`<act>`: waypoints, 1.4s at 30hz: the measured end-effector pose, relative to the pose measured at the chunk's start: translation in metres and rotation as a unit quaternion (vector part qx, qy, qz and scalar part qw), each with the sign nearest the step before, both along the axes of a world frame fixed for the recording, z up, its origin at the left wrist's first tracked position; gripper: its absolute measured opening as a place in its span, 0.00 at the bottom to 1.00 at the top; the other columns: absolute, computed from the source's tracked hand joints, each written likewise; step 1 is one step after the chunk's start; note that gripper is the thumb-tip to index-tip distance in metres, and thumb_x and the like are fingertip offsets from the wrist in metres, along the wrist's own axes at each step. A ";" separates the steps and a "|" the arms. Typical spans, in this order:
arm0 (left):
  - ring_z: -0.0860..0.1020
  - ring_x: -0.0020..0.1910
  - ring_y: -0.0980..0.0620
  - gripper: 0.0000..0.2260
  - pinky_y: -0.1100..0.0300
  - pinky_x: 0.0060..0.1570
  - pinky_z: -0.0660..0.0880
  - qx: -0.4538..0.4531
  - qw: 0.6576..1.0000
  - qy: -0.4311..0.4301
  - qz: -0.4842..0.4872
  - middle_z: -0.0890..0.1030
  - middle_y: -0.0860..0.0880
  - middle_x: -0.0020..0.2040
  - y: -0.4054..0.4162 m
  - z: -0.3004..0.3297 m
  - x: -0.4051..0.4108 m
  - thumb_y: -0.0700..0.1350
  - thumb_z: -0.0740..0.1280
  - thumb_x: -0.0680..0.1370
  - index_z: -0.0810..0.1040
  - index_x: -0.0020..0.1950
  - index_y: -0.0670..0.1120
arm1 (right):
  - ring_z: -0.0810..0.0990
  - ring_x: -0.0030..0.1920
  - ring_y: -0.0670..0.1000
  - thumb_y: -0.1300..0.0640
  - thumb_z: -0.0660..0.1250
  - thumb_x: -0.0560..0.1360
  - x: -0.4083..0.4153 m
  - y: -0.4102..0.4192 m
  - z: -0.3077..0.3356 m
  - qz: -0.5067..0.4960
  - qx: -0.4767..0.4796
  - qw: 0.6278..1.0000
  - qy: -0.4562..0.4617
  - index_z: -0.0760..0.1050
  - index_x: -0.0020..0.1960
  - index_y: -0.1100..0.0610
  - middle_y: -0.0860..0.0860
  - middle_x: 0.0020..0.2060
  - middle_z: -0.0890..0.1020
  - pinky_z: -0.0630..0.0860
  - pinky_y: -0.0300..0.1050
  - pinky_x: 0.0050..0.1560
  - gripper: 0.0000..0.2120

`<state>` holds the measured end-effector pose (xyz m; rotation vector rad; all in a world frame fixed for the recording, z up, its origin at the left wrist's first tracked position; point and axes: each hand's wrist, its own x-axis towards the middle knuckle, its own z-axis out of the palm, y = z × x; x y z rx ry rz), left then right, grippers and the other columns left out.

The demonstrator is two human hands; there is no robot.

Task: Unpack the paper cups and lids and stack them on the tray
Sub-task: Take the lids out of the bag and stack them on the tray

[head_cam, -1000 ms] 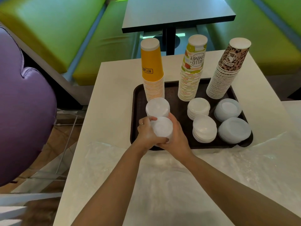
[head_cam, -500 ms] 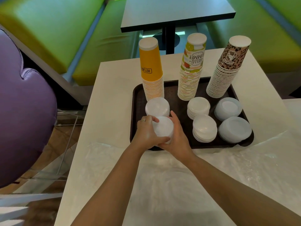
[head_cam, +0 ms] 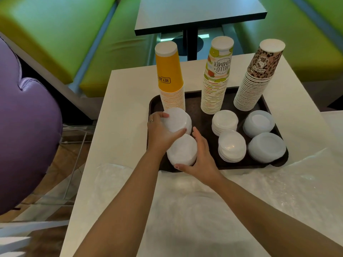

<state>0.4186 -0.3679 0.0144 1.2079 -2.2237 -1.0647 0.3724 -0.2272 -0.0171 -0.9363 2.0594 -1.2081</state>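
- left hand curls round the far lid stack
- right hand cups the near lid stack
- both stacks on the tray, cups behind

two bare forearms with no sleeves in view; the left hand wears a ring on one finger
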 end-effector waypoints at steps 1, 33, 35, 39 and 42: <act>0.68 0.63 0.52 0.32 0.64 0.55 0.66 -0.002 1.000 -0.005 0.005 0.69 0.49 0.64 -0.002 -0.003 -0.005 0.52 0.78 0.65 0.67 0.64 0.48 | 0.56 0.67 0.39 0.45 0.75 0.66 -0.001 0.003 -0.001 0.008 0.000 1.000 -0.001 0.43 0.75 0.44 0.44 0.74 0.53 0.59 0.41 0.67 0.51; 0.75 0.43 0.58 0.10 0.64 0.44 0.73 0.021 0.903 0.022 -0.428 0.78 0.55 0.42 0.106 0.041 0.081 0.54 0.68 0.76 0.77 0.45 0.47 | 0.72 0.65 0.47 0.50 0.53 0.82 -0.041 0.014 0.014 -0.099 -0.065 0.989 -0.087 0.70 0.68 0.54 0.48 0.62 0.75 0.66 0.36 0.61 0.18; 0.73 0.52 0.59 0.16 0.62 0.55 0.70 -0.015 0.830 -0.096 -0.550 0.78 0.54 0.54 0.122 0.028 0.096 0.58 0.69 0.74 0.77 0.55 0.49 | 0.73 0.64 0.48 0.50 0.53 0.82 -0.038 0.025 0.015 -0.106 -0.056 0.990 -0.080 0.71 0.67 0.54 0.46 0.59 0.75 0.67 0.41 0.63 0.18; 0.61 0.70 0.48 0.31 0.52 0.71 0.54 -0.111 0.738 -0.276 -0.606 0.64 0.47 0.73 0.133 -0.005 0.111 0.52 0.72 0.73 0.64 0.72 0.48 | 0.76 0.61 0.48 0.51 0.53 0.82 -0.026 0.047 0.021 -0.097 -0.053 0.990 -0.091 0.71 0.66 0.56 0.48 0.60 0.77 0.70 0.38 0.59 0.18; 0.72 0.59 0.44 0.12 0.49 0.68 0.62 -0.211 0.767 -0.265 -0.545 0.74 0.43 0.62 0.137 -0.013 0.115 0.45 0.65 0.78 0.73 0.60 0.43 | 0.78 0.58 0.45 0.50 0.54 0.82 -0.018 0.065 0.030 -0.095 -0.052 0.990 -0.086 0.73 0.65 0.56 0.49 0.60 0.78 0.72 0.41 0.61 0.17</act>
